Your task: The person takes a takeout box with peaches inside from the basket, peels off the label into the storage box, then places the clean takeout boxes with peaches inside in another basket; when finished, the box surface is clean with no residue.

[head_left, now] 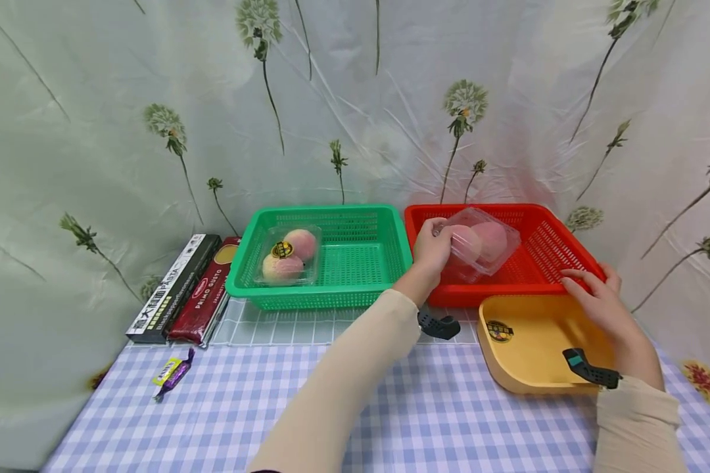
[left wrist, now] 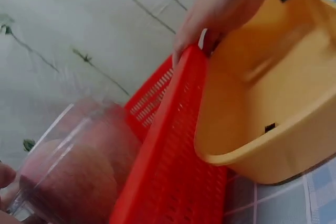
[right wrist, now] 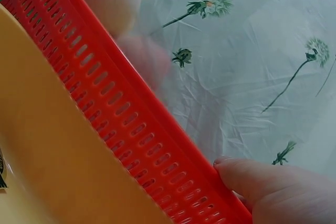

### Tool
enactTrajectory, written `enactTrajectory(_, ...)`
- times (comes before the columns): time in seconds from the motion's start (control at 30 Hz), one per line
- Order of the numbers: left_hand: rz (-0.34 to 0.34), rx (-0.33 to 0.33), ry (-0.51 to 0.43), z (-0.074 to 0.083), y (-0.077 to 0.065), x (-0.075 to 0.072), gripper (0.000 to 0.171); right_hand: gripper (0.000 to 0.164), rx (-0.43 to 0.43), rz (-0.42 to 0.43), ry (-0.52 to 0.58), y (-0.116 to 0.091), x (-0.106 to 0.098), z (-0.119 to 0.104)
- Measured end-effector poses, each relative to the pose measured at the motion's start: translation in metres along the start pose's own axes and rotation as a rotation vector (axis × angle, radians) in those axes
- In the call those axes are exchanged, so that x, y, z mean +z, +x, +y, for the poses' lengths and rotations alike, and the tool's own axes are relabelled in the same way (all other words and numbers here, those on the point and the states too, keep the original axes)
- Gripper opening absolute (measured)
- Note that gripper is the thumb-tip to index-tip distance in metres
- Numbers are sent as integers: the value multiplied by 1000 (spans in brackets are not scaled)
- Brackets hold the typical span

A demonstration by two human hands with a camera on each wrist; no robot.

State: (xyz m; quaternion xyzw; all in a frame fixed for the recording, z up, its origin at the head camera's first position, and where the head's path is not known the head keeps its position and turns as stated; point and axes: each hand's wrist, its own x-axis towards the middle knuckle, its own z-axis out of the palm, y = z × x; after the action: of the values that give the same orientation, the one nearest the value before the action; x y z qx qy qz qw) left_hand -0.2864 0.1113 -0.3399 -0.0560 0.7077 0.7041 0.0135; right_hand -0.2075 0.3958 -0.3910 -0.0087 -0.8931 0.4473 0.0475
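Observation:
My left hand (head_left: 430, 255) pinches one side of a clear plastic box of peaches (head_left: 484, 242), which is tilted over the red basket (head_left: 532, 256). Two peaches show through its wall. In the left wrist view the peach box (left wrist: 79, 177) looms beside the basket's wall, with fingertips at its lower left edge. My right hand (head_left: 605, 303) grips the red basket's rim at the front right corner. From the right wrist, the thumb (right wrist: 247, 177) lies against the near side of that rim (right wrist: 173, 135). The other fingers are mostly hidden there.
A green basket (head_left: 355, 299) holds another peach box (head_left: 290, 256) on the left. Before the red basket sits a yellow tub (head_left: 544, 348) with a round sticker. Two pasta packs (head_left: 174, 289), (head_left: 207, 295) and wrapped candies (head_left: 174, 374) lie at left; a patterned curtain (head_left: 343, 98) hangs behind.

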Motion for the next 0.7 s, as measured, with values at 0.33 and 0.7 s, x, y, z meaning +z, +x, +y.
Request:
enactTrajectory(0.33, -14, -76, 184, -8, 5, 20, 19, 49, -15, 13, 14, -1, -4, 5)
enactTrajectory(0.7, -109, -76, 445, -8, 4, 16, 20, 53, -16, 18, 3, 2, 0, 3)
